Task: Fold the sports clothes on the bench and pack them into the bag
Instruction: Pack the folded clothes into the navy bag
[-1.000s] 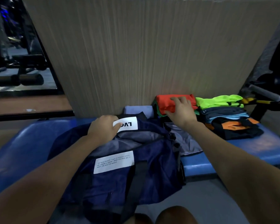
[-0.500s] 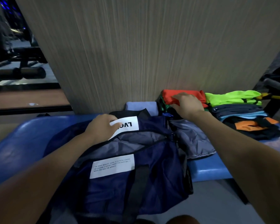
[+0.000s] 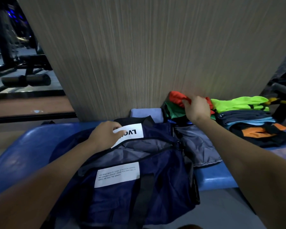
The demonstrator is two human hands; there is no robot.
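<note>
Head view: red garment (image 3: pixel 177 97) within right hand (image 3: pixel 197 109), beyond bag (image 3: pixel 155 187).

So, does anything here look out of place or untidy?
Nothing stands out. The clothes sit folded in stacks on the bench; the right hand lifts the red garment, and the left hand holds the bag open.

Dim room. Wood-grain wall panel (image 3: pixel 155 55) stands behind the blue padded table (image 3: pixel 23 149). Left: dark gym machine w/ roller pads (image 3: pixel 26 80), brown ledge (image 3: pixel 30 104). Grey floor (image 3: pixel 224 210) by table's front edge.
</note>
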